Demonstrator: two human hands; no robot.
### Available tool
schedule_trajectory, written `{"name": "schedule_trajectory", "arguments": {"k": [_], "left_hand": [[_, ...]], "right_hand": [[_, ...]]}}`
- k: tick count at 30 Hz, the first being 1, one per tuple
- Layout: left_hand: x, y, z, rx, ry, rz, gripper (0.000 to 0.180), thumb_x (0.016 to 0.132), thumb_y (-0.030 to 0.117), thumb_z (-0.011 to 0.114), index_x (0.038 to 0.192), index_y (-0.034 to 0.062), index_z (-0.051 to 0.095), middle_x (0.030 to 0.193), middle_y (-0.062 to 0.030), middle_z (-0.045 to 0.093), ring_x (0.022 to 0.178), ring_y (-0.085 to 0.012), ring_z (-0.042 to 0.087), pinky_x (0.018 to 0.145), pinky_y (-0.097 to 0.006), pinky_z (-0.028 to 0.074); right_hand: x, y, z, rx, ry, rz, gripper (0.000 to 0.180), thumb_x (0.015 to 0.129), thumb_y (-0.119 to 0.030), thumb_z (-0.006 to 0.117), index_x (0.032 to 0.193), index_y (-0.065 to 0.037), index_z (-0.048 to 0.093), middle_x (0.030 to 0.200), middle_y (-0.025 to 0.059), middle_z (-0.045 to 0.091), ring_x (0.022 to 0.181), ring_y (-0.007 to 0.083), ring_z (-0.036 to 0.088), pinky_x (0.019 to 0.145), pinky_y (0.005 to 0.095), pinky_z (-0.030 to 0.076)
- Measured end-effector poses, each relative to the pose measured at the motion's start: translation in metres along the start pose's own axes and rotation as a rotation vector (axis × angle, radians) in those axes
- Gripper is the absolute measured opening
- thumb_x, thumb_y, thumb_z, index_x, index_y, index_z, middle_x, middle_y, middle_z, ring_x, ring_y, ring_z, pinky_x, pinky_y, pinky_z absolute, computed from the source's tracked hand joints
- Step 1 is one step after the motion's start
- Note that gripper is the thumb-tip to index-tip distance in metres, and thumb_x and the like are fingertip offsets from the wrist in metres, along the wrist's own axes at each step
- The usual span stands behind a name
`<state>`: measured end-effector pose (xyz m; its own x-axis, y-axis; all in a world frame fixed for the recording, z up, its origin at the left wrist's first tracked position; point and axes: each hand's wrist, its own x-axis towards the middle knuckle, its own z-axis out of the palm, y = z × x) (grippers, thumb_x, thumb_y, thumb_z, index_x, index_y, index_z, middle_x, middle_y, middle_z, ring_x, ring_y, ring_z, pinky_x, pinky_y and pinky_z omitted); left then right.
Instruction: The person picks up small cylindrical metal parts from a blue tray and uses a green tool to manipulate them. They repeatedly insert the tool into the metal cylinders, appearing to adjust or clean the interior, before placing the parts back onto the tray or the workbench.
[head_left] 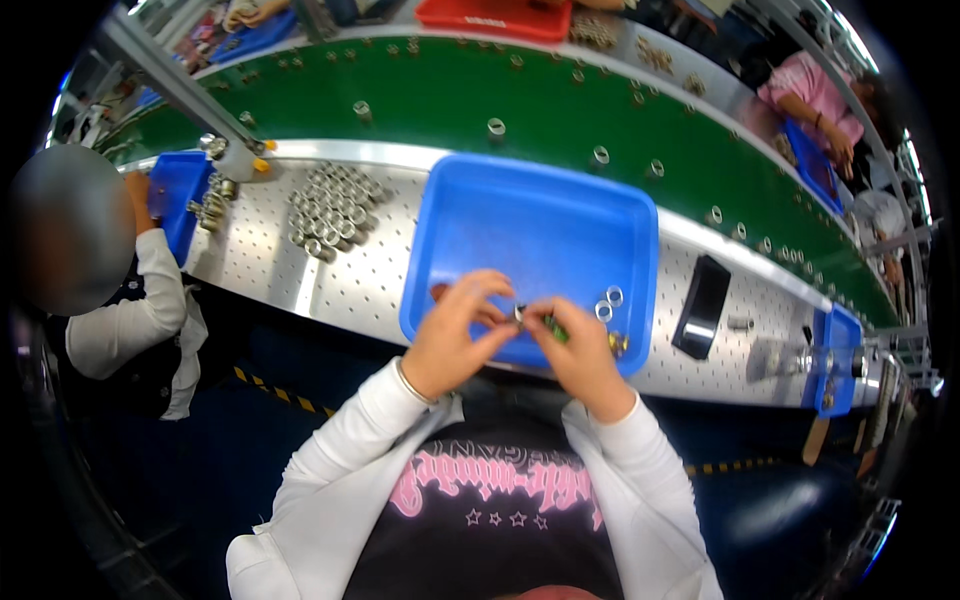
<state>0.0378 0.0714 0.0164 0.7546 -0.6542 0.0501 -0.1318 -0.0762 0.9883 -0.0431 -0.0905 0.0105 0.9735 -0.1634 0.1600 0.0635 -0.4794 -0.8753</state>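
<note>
Over the near side of a blue tray (540,172), my two hands meet at the fingertips. A small metal ring (519,312) sits between them, partly hidden by the fingers. My left hand (455,340) is closed on it from the left, thumb and fingers bent. From the other side, my right hand (582,358) pinches at the ring, and a small green thing (557,329) shows among its fingers; its kind is unclear. Two loose metal rings (604,311) lie in the tray beside my right hand, close to some small brass-coloured pieces (618,344).
Many metal rings (335,207) are grouped on the perforated metal table (262,255) at left. A black tray (703,306) stands at right. Beyond runs a green conveyor belt (440,95) carrying scattered rings. A co-worker's sleeve (130,305) is at left, near another blue tray (178,200).
</note>
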Motion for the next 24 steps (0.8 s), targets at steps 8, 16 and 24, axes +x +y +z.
{"name": "schedule_trajectory", "arguments": {"k": [8,16,24], "left_hand": [[-0.003,-0.006,-0.001,-0.298,-0.023,-0.216,0.022,0.089,0.010,0.056,0.106,-0.0028,0.060,0.097,-0.0082,0.062,0.084,-0.0127,0.060,0.075,-0.024,0.049],[-0.005,-0.005,0.010,-0.494,-0.004,-0.244,0.035,0.085,0.003,0.058,0.119,-0.0015,0.052,0.103,-0.0098,0.061,0.095,-0.0154,0.060,0.085,-0.026,0.047],[-0.011,-0.006,0.023,-0.120,0.121,-0.002,0.044,0.078,-0.012,0.054,0.120,0.0009,0.051,0.103,-0.0131,0.060,0.094,-0.0180,0.061,0.083,-0.027,0.050]], "right_hand": [[-0.002,-0.012,-0.010,0.693,0.048,0.358,0.013,0.088,-0.011,0.056,0.094,0.001,0.056,0.085,0.0030,0.057,0.077,0.0093,0.052,0.070,0.0231,0.042],[-0.009,-0.009,-0.006,0.274,0.150,0.160,0.014,0.082,-0.005,0.060,0.096,-0.002,0.059,0.081,0.0043,0.059,0.071,0.0115,0.054,0.064,0.0246,0.044],[0.001,-0.023,-0.001,-0.429,0.108,-0.255,0.029,0.064,-0.001,0.062,0.092,-0.010,0.061,0.077,0.0070,0.059,0.062,0.0248,0.059,0.050,0.0306,0.044]]}}
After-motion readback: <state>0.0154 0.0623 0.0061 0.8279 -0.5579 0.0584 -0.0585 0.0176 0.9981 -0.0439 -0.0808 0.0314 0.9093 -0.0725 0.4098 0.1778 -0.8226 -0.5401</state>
